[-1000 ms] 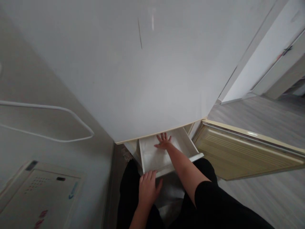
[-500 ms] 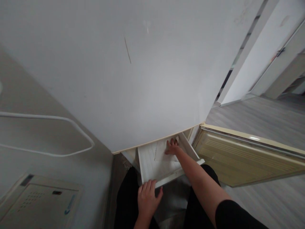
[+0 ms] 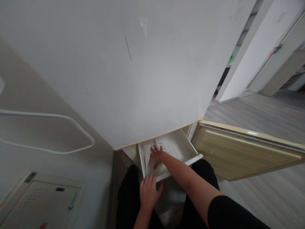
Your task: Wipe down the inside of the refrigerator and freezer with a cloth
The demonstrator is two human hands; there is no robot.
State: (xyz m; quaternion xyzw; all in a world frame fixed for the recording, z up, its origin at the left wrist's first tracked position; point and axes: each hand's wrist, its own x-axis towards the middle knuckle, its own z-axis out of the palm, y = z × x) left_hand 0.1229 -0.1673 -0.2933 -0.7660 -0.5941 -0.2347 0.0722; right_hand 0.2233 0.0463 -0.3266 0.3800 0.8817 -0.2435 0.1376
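A white drawer (image 3: 183,148) sticks out from beneath a large white panel. My left hand (image 3: 149,192) hooks its fingers over the drawer's front edge near the left corner, the thumb lower down in front. Inside the drawer, at its left, my right hand (image 3: 157,155) lies with spread fingers on a thin white sheet (image 3: 147,153) with a jagged edge, which looks like a paper towel. The hand covers part of the sheet. Pale ridges or lines run along the drawer's bottom on the right.
The white panel (image 3: 147,82) rises over the drawer and fills the upper middle. At right a yellowish, ribbed door (image 3: 240,152) hangs open above the grey floor (image 3: 269,111). A white cable (image 3: 59,117) loops along the left wall, above a pale box (image 3: 47,197). My knees flank the drawer.
My right hand has slid left across the drawer's bottom with the white sheet under it. My left hand stays on the front edge. The view has shifted slightly.
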